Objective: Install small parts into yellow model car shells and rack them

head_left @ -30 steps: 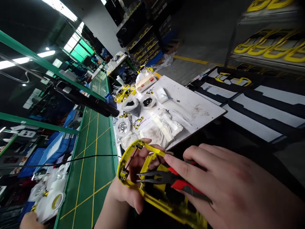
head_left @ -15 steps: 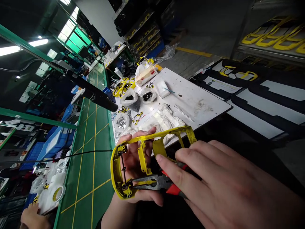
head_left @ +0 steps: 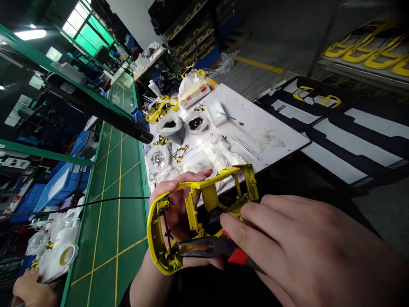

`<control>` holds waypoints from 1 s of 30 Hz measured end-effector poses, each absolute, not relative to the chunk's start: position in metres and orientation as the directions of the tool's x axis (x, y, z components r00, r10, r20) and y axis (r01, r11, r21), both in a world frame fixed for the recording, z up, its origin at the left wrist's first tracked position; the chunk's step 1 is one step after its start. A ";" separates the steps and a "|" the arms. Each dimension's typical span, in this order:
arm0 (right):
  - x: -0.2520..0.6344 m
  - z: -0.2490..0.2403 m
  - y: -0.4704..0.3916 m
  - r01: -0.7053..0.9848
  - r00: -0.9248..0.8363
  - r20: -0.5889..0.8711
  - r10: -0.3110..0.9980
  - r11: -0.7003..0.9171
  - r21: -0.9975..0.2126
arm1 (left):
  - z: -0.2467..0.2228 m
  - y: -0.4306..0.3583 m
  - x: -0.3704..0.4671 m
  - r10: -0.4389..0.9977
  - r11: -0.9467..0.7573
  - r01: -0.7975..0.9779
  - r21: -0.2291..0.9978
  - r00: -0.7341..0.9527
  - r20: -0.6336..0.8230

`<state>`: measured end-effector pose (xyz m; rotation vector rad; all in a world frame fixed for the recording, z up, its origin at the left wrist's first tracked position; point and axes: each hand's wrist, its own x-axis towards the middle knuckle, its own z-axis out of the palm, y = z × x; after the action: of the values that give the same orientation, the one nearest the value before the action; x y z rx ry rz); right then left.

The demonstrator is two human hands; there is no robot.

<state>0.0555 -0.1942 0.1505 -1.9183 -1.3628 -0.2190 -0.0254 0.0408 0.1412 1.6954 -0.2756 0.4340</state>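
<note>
My left hand (head_left: 179, 209) is wrapped round a yellow plastic frame (head_left: 191, 209) from behind, its fingers over the top edge and the thumb below. A thin black rod (head_left: 166, 228) runs across the frame's left end between two dark fittings. My right hand (head_left: 287, 243) grips red-handled needle-nose pliers (head_left: 211, 246). The plier jaws are parted, and their tips reach the lower fitting (head_left: 174, 256) at the rod's end; whether they pinch anything there I cannot tell. The lower part of the handles is hidden in my palm.
Bags of small black parts (head_left: 196, 123) and a bag of silvery parts (head_left: 158, 158) stand on the white table (head_left: 271, 140), near tweezers (head_left: 244, 147). A green conveyor (head_left: 105, 238) runs along the left. Another person's hand (head_left: 33, 290) is at lower left.
The frame has tilted slightly, its right end now showing more. The plier jaws look wider apart, still at the lower fitting. The whole view has shifted a little.
</note>
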 end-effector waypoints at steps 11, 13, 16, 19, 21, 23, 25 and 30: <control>0.060 0.151 -0.193 0.821 0.476 0.417 0.774 -0.222 -0.526 | 0.143 0.066 -0.013 0.100 -0.208 -0.401 0.892 0.899 0.427; 0.070 0.143 -0.199 0.770 0.539 0.356 0.763 -0.275 -0.575 | 0.147 0.080 -0.008 0.142 -0.253 -0.428 0.867 0.870 0.471; 0.103 0.118 -0.208 0.622 0.740 0.220 0.636 -0.522 -0.583 | 0.151 0.098 -0.002 0.186 -0.260 -0.457 0.851 0.841 0.508; 0.146 0.088 -0.205 0.444 0.878 0.036 0.477 -0.785 -0.432 | 0.153 0.106 0.005 0.099 -0.308 -0.421 0.853 0.878 0.469; 0.169 0.069 -0.198 0.440 0.879 -0.008 0.477 -0.815 -0.377 | 0.154 0.108 0.011 -0.008 -0.428 -0.385 0.818 0.906 0.422; 0.184 0.053 -0.189 0.454 0.878 0.015 0.478 -0.823 -0.340 | 0.156 0.109 0.018 -0.108 -0.527 -0.396 0.752 0.909 0.403; 0.191 0.041 -0.184 0.471 0.877 0.061 0.477 -0.827 -0.308 | 0.159 0.109 0.025 -0.179 -0.561 -0.456 0.691 0.882 0.436; 0.187 0.044 -0.183 0.561 0.827 0.195 0.527 -0.790 -0.246 | 0.161 0.105 0.033 -0.099 -0.532 -0.486 0.693 0.849 0.520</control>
<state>0.1868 -0.1829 0.0438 -2.7164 -0.8286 -0.1671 0.0328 0.1047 0.1613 2.0965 -0.4257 0.5295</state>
